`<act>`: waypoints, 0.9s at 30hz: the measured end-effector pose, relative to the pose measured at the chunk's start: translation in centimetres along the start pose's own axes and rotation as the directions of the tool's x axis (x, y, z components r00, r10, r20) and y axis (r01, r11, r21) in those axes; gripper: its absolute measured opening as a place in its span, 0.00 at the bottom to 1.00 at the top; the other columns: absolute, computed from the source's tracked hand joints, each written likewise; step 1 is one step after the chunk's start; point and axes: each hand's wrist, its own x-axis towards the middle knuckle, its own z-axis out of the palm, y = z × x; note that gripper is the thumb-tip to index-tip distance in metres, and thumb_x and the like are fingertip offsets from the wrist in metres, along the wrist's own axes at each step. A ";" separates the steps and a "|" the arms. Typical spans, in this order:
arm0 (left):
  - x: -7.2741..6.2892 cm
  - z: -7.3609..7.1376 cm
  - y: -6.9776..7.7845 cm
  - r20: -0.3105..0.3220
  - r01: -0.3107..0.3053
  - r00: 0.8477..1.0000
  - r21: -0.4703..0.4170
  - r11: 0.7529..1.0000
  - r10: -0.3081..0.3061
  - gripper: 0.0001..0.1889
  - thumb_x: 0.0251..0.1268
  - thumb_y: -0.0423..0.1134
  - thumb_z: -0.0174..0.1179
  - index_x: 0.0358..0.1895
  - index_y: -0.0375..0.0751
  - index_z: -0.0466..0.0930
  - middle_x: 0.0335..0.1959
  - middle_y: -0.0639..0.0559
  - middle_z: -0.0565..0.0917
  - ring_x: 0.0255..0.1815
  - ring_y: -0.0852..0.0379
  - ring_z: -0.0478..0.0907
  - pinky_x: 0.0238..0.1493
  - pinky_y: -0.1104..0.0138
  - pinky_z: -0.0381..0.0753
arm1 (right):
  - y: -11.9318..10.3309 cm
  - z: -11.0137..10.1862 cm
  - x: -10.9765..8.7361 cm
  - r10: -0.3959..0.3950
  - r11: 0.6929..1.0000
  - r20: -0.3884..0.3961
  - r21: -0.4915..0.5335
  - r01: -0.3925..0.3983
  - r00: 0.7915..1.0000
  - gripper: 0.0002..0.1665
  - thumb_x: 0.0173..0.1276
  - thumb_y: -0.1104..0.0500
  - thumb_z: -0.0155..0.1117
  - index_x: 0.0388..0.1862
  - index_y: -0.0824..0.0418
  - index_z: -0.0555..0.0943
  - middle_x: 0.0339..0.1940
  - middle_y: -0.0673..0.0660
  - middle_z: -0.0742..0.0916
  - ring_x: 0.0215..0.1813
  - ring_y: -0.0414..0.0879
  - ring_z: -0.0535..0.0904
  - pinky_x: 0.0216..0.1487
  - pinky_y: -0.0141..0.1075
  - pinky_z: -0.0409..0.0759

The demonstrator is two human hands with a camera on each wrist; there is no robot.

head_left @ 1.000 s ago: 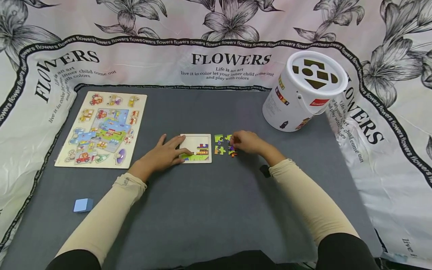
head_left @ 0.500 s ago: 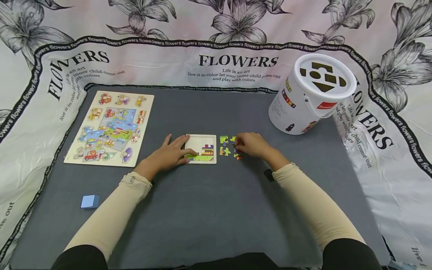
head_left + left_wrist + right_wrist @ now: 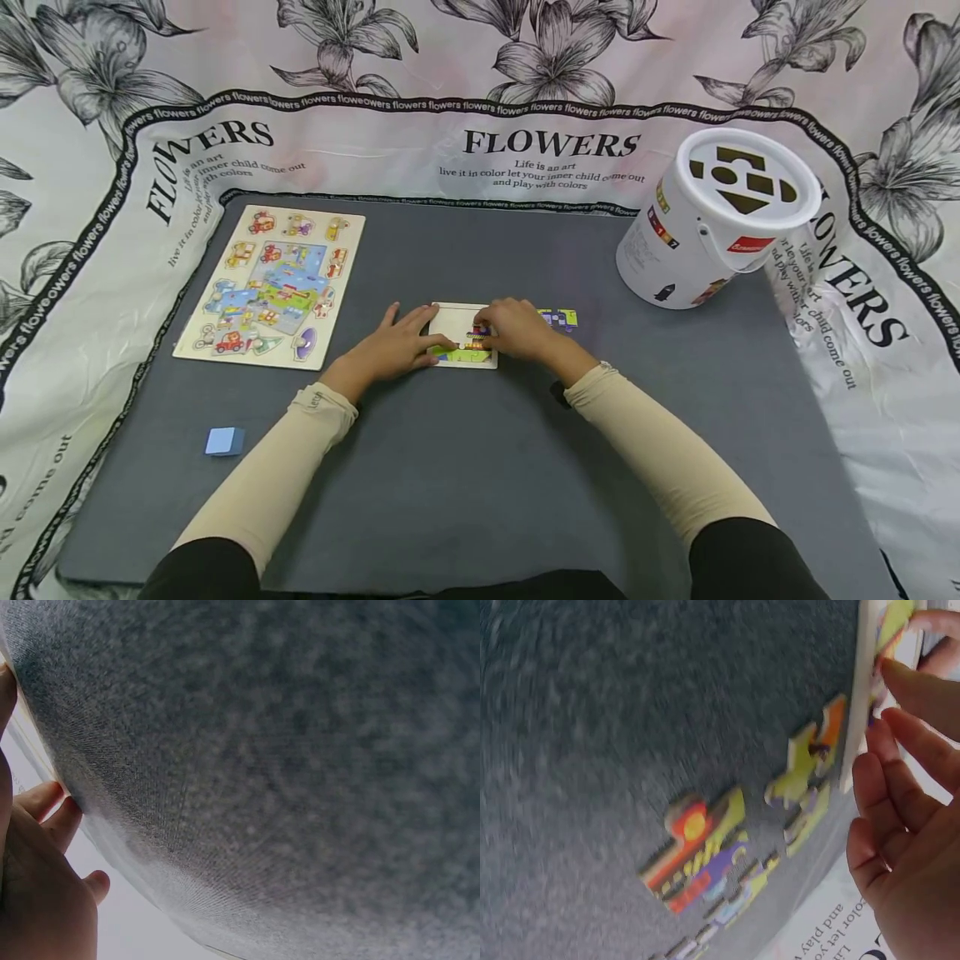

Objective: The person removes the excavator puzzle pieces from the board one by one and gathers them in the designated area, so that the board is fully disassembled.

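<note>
A small wooden jigsaw tray (image 3: 452, 318) lies mid-table, its lower part filled with green and purple pieces. My left hand (image 3: 392, 348) rests on its left side with the fingers spread, touching the frame and the lower pieces. Over the tray's right side, my right hand (image 3: 519, 331) pinches a jigsaw piece, mostly hidden by the fingertips. In the right wrist view, the thumb and fingers of that hand (image 3: 915, 787) meet at the tray rim (image 3: 861, 690). Loose jigsaw pieces (image 3: 697, 847) lie on the table beside it, partly covered by the right hand in the head view.
A large wooden picture board (image 3: 337, 283) with vehicle shapes lies at the left. Nearer the front is a blue block (image 3: 224, 442). At the back right stands a white bucket (image 3: 675, 242) with shaped holes in its lid. Flower-printed cloth (image 3: 390, 158) surrounds the grey table.
My right hand has moved left from the loose pieces to the tray, carrying a jigsaw piece. The left hand stays on the tray. The head view has shifted slightly.
</note>
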 end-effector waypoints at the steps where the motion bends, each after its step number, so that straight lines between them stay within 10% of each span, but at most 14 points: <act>1: 0.1 0.0 0.1 0.001 0.000 1.000 -0.007 1.000 0.000 0.18 0.73 0.52 0.51 0.63 0.63 0.75 0.77 0.37 0.54 0.78 0.41 0.49 0.70 0.34 0.41 | 0.0 0.1 0.0 0.007 1.000 0.001 -0.011 -0.007 1.000 0.19 0.65 0.54 0.69 0.54 0.57 0.83 0.46 0.53 0.86 0.48 0.49 0.80 0.46 0.47 0.74; 27: 0.1 -0.1 0.3 -0.001 0.015 1.000 -0.013 1.000 -0.015 0.17 0.73 0.52 0.51 0.62 0.63 0.76 0.77 0.36 0.54 0.78 0.41 0.51 0.70 0.35 0.42 | -0.5 1.5 -0.5 -0.075 0.992 -0.142 -0.107 0.060 0.987 0.04 0.66 0.57 0.65 0.39 0.54 0.83 0.34 0.49 0.87 0.36 0.46 0.80 0.39 0.44 0.74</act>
